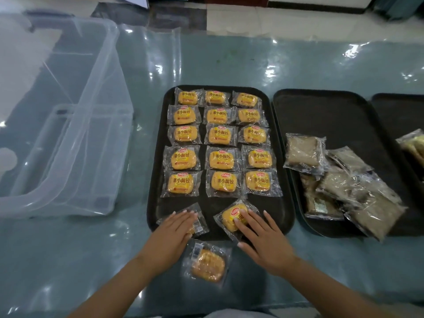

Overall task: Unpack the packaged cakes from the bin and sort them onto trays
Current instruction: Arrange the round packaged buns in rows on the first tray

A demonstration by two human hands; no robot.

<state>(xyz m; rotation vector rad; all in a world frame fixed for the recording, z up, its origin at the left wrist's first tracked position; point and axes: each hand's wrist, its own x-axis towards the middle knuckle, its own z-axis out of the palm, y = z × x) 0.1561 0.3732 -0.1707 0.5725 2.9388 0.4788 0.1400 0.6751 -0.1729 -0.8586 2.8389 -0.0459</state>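
Right grip (259, 235) flat on tilted cake (231, 218) (left grip (176, 228) likewise).

The glossy grey-green tabletop (298, 65) in front of me has a glass-like surface. It throws back bright white glints, thickest towards its far right corner and along its near edge. Past the far edge I see a floor of pale cream polished tiles (275, 21), crossed by a dark mottled stone band (179, 17) just left of the middle. At the very top of my view stands a dark reddish-brown wooden base (236, 0), and in the top right corner a dark teal object (399, 5), too cropped for me to identify.
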